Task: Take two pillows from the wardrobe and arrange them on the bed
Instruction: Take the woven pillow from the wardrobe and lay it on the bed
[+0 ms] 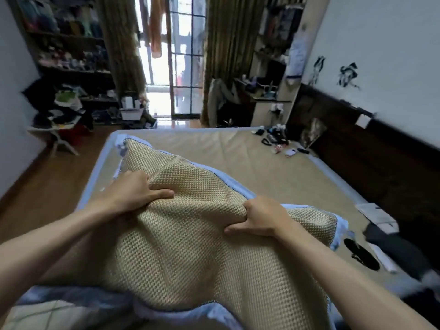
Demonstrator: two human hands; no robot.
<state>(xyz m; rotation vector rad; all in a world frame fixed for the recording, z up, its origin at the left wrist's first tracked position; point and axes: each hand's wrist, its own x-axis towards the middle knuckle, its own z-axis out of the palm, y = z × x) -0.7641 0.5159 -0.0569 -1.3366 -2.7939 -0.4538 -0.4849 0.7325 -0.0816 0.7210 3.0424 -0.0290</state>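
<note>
We've got one pillow [190, 234] in hand, beige mesh top w/ pale blue edging, filling the centre and lower middle of the frame. Left hand [133, 194] is clenched into the mesh fabric at centre-left, fingers bunching a fold; right hand [259, 219] is likewise closed on a pinch of fabric just right of centre. Both grips are on the top cover, not the edges. The pillow looks to be over the near part of the bed [273, 167], far corner reaching toward the upper-left edge of the mattress; can't tell whether it's resting fully or partly lifted. At the lower left of the frame there's a second soft thing [54, 308], pale w/ blue and a faint check pattern, under the beige one — prob. the other pillow, but too cropped to be sure. Headboard [357, 139] runs along the right side, w/ small clutter [278, 139] on the mat near it at upper right. Progress, as we judge it: fetching seems done for at least one pillow, maybe both; what's left is setting them at the headboard end and straightening. Nothing is placed there yet.
</note>
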